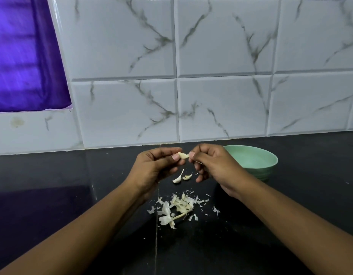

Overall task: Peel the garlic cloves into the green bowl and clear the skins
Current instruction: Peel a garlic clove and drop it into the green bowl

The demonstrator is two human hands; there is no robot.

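Two hands on one garlic clove (183, 155): my left hand (157, 165) pinches its blunt end between thumb and forefinger, and my right hand (212, 167) nips the other end, the fingers curled in behind. The clove lies roughly level, long axis running left to right between my fingertips, above the black counter (72, 185). I take this for mid-peel, my right fingertips working at the skin.

What matters next is the green bowl (256, 160) — it stands to the right, just behind my right hand and partly hidden by it. So the right hand is the nearer one, and I judge the bare clove should go across in that hand, a short carry rightward.

Below my hands, two loose cloves (177, 179) lie on the counter, and nearer to me sits the scattered pile of skins (178, 206) — not yet cleared.
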